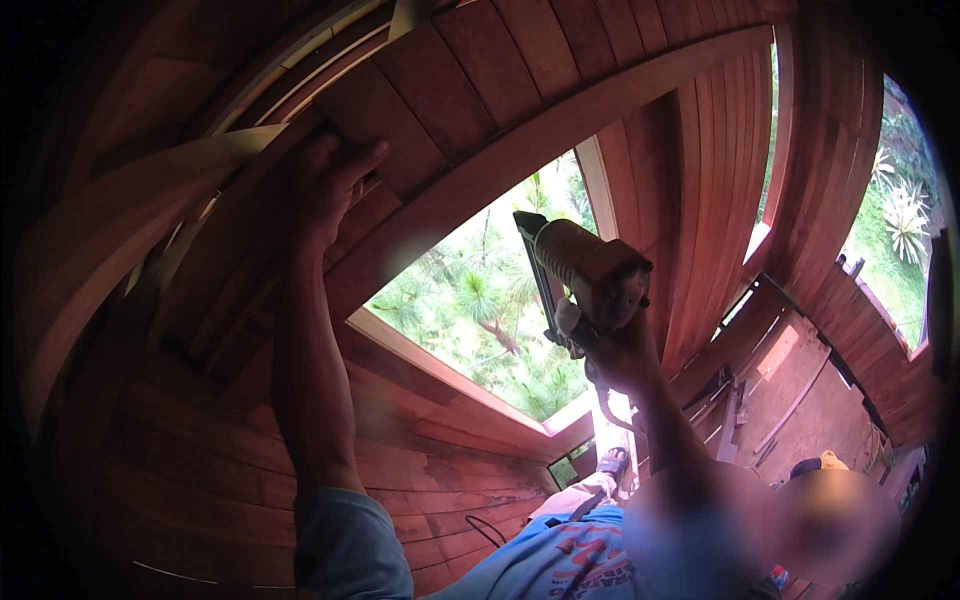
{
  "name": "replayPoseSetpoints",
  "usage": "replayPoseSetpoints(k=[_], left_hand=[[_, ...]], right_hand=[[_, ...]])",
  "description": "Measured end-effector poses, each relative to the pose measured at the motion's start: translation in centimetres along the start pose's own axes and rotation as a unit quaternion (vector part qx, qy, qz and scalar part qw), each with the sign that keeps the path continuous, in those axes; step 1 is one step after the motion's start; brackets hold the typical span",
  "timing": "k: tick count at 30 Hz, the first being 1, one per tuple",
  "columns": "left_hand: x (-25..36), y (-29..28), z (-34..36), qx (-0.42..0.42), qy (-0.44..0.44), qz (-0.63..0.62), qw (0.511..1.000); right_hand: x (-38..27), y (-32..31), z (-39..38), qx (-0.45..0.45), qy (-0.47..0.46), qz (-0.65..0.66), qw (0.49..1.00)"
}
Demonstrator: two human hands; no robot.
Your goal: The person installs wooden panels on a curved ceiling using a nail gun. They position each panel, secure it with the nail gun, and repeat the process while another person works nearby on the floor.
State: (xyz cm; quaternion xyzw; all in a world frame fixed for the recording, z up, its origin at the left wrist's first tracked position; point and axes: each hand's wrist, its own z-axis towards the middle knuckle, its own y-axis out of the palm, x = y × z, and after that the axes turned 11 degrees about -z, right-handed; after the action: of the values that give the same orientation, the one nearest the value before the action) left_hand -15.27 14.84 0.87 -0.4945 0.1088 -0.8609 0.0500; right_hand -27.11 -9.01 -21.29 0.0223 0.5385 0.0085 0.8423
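Observation:
My left arm reaches up to the plank ceiling, where my left hand (332,185) is closed at the edge of a wooden plank (383,115), thumb stretched along it. Shadow partly hides those fingers. In my right hand (625,352) is a nail gun (592,262), raised in front of a window opening. Its dark nose points up and left, apart from the ceiling boards. My fingers wrap round its handle, and a hose (617,412) hangs below it.
A curved wooden beam (560,115) crosses above the window opening (470,300), with green foliage outside. Loose boards (150,190) slant at the left. At lower right are a person's blurred head with a yellow cap (832,462) and a brownish panel (810,400) far below.

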Motion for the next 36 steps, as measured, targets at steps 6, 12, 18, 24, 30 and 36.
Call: replayPoseSetpoints(k=[6,12,18,24,30,36], left_hand=[[-0.2,-1.4,0.1,-0.014,-0.005,0.053,0.998],[-0.2,-1.4,-0.1,-0.008,-0.033,0.025,0.999],[0.3,-0.6,-0.7,-0.014,-0.015,-0.025,0.999],[-0.5,-1.8,0.0,-0.036,-0.027,0.040,0.998],[-0.3,-1.0,-0.3,-0.026,0.007,-0.001,1.000],[-1.3,-1.5,0.6,-0.033,0.028,0.046,0.998]], right_hand=[[-2.1,0.5,1.9,0.007,-0.060,-0.016,0.998],[-5.5,1.6,4.2,-0.031,-0.050,-0.041,0.997],[-5.3,2.9,6.3,-0.007,-0.097,-0.033,0.995],[-5.3,3.3,7.2,-0.016,-0.110,-0.046,0.993],[-5.8,3.5,7.7,-0.007,-0.112,-0.067,0.991],[-5.5,3.5,7.9,-0.009,-0.133,-0.071,0.989]])
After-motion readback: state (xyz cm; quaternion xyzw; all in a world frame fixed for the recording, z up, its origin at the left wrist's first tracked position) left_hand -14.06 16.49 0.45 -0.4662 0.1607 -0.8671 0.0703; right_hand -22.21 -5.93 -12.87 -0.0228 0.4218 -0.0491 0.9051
